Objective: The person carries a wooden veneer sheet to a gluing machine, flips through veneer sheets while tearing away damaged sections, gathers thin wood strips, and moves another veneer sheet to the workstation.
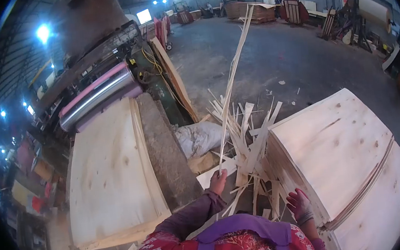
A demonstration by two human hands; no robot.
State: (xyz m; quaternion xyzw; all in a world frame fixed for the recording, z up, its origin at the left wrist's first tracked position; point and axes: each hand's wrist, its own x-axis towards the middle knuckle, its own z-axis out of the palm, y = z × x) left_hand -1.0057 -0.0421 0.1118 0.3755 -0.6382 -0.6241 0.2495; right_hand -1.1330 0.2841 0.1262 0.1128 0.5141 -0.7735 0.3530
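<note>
My left hand (218,181) is closed around the lower end of some long, thin wood veneer strips (229,89), which rise upright and lean slightly right at the top. Beside the left edge of the right-hand stack of veneer sheets (331,141), my right hand (299,205) is held palm up with its fingers apart and nothing in it. Between the hands and beyond them lies a messy heap of broken veneer strips (249,144).
On the left, another stack of veneer sheets (113,172) lies before a machine with a shiny metal roller (98,97). A white sack (201,138) sits near the scrap heap. Farther back, the concrete floor (270,55) leads to more stacked boards (252,13).
</note>
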